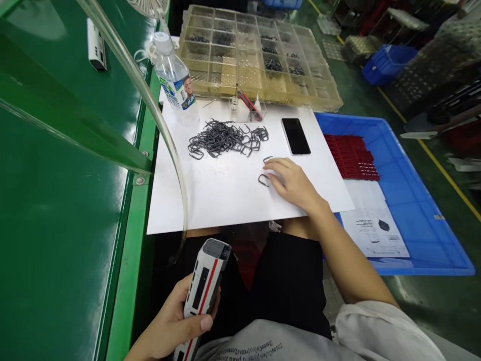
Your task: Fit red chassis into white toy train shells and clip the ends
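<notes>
Gripping a white device (203,286), left hand (173,321) wrapped round — right hand (294,183) half spread near dark clips (259,181), contact unclear.

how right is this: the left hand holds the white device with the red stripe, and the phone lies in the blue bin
Not quite: the phone is not in the blue bin. The head view shows it lying on the white board. The left hand does hold the white device with the red stripe.
</notes>
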